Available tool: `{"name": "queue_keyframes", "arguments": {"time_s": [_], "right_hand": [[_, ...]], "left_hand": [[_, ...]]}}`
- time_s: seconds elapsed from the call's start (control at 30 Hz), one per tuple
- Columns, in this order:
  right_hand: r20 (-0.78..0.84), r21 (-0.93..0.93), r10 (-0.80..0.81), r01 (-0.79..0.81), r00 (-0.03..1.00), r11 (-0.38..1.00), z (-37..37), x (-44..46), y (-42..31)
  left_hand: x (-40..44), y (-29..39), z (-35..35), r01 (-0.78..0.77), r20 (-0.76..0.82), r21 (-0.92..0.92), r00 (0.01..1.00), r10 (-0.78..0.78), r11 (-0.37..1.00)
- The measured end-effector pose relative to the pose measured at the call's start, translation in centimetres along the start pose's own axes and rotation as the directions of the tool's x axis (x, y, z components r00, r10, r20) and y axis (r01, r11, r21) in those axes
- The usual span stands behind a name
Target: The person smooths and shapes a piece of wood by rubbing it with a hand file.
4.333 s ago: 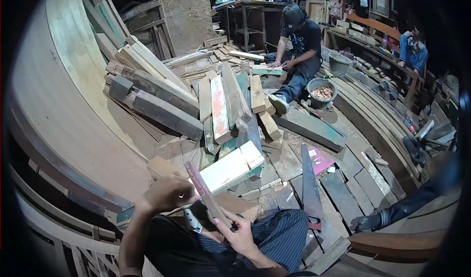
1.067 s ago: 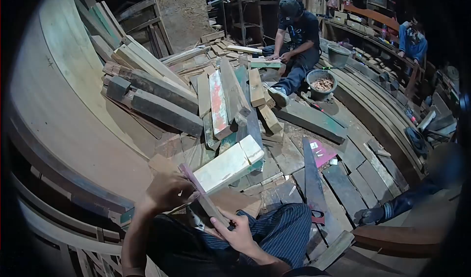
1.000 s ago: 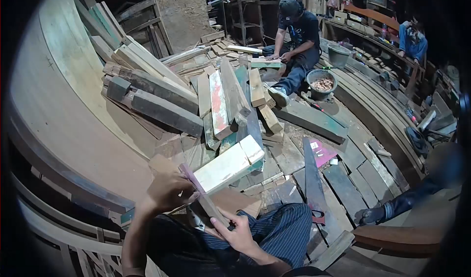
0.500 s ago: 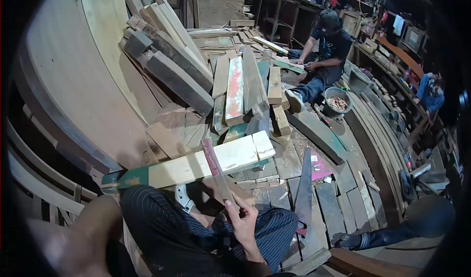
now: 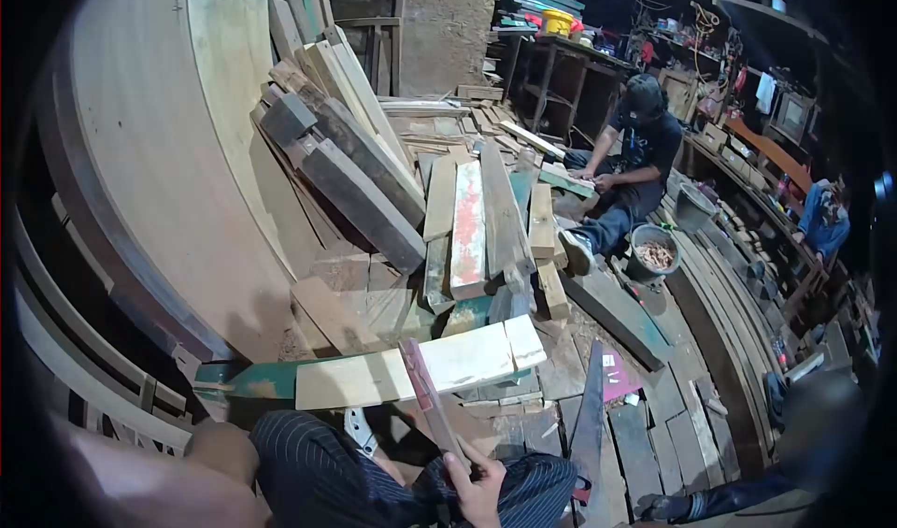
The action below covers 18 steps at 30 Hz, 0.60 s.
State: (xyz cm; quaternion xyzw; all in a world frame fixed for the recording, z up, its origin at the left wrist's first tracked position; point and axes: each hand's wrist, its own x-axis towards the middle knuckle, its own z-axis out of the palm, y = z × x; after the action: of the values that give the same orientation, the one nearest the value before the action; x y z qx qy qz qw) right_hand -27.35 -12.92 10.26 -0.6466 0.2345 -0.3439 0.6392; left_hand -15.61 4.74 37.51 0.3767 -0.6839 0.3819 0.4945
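In the head view my right hand [image 5: 475, 479] is closed round the lower end of a thin wooden strip [image 5: 428, 392]. The strip's upper part is reddish purple and crosses the front of a pale board [image 5: 350, 380]. Green paint covers the wood [image 5: 245, 380] at the board's left end. A blurred bare arm [image 5: 159, 477] shows at the lower left, but my left hand cannot be seen. Below the board, near my striped trousers [image 5: 308, 463], is a pale grey thing with dark holes [image 5: 359, 431].
A handsaw [image 5: 587, 425] lies right of my knee, beside a pink sheet [image 5: 619, 377]. Beyond are stacked timbers [image 5: 469, 229], a seated person [image 5: 635, 149] and a bucket of wood chips [image 5: 655, 253]. A large curved panel [image 5: 140, 154] stands left; another person's leg is at right.
My left hand has left the strip's upper end and gone out of view at the lower left. My right hand still holds the strip. The camera view has turned, shifting the scene.
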Motion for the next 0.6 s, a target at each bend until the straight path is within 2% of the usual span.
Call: {"name": "queue_keyframes", "arguments": {"time_s": [0.07, 0.1, 0.2, 0.23, 0.33, 0.6], "right_hand": [[0.024, 0.098, 0.151, -0.152, 0.988, 0.983, -0.3, -0.3, -0.5], [0.015, 0.108, 0.071, -0.072, 0.997, 0.991, -0.1, -0.2, -0.2], [0.043, 0.024, 0.112, -0.113, 0.993, 0.993, -0.5, -0.2, 0.1], [0.067, 0.022, 0.169, -0.171, 0.983, 0.985, -0.7, -0.2, -0.2], [0.030, 0.081, 0.108, -0.110, 0.994, 0.991, 0.2, 0.3, 0.8], [0.106, 0.085, 0.207, -0.216, 0.973, 0.973, 0.1, 0.6, 0.9]], "left_hand": [[-0.2, -0.4, 0.0, 0.004, -0.016, 0.006, 1.000, -0.004, 1.000], [-0.5, -0.7, 0.0, 0.012, -0.025, 0.002, 1.000, -0.012, 1.000], [-1.1, -2.0, 0.5, 0.039, -0.057, -0.017, 0.998, -0.040, 0.999], [-1.4, -2.2, 0.6, 0.034, -0.064, -0.011, 0.997, -0.035, 0.999], [-2.3, -2.7, 1.1, 0.025, -0.092, -0.002, 0.995, -0.025, 1.000], [-5.4, -4.8, 0.9, 0.163, -0.289, 0.160, 0.951, -0.111, 0.974]]}}
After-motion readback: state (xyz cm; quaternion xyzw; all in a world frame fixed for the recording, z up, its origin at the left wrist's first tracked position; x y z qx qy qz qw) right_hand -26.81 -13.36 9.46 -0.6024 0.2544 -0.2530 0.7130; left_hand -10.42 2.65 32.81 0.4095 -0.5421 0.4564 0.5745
